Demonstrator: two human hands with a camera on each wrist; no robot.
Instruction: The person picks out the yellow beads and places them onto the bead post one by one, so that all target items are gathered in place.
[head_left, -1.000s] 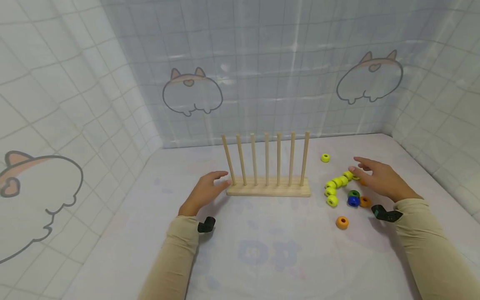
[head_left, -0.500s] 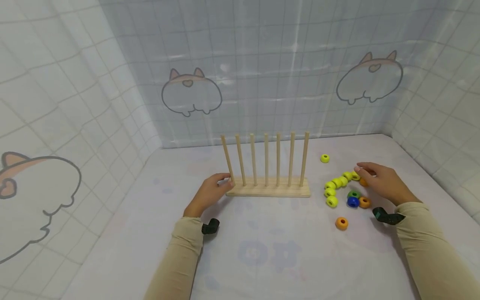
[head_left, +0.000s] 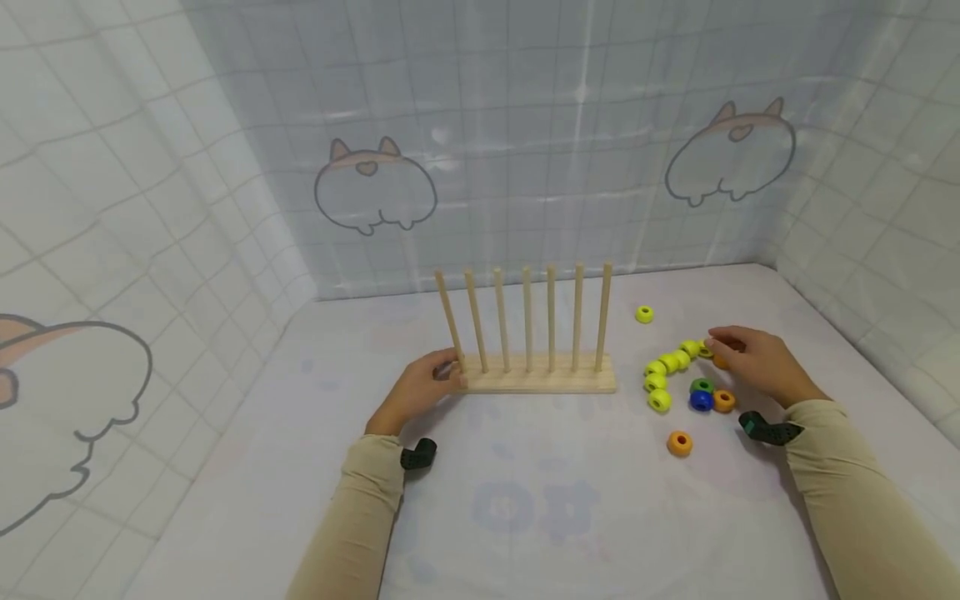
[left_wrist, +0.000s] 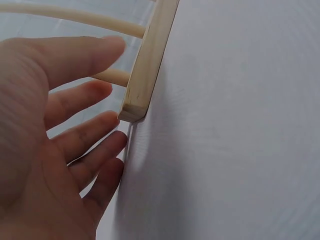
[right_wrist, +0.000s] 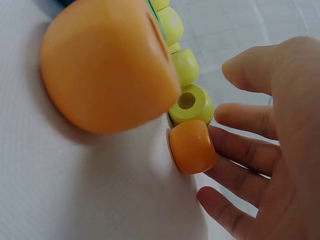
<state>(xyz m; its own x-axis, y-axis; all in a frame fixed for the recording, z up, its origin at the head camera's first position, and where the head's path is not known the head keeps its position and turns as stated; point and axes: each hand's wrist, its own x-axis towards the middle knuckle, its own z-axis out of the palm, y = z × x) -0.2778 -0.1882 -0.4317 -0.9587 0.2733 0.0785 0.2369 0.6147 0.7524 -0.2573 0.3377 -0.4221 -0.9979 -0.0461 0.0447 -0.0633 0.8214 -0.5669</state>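
Observation:
A wooden rack with a row of upright pegs (head_left: 539, 382) stands on the table. At its left end is my left hand (head_left: 418, 388), the thumb in front and the fingers beside and behind the end peg (left_wrist: 112, 76). In the left wrist view a gap shows between thumb and forefinger. My right hand (head_left: 761, 358) reaches over the far end of a curved row of yellow beads (head_left: 669, 362). Its spread fingers lie by the end yellow bead (right_wrist: 196, 106) and an orange bead (right_wrist: 193, 147); the thumb is apart from both.
A green bead (head_left: 702, 385), a blue bead (head_left: 701, 401) and an orange bead (head_left: 723, 401) sit together near the right hand. Another orange bead (head_left: 680, 443) lies closer to me, and a single yellow bead (head_left: 644, 314) farther back. Tiled-pattern sheets (head_left: 517, 167) wall the table.
My left hand has moved right to the rack's end, its fingers coming around the end peg. The right hand has lowered slightly towards the end yellow bead. The head view has shifted a little.

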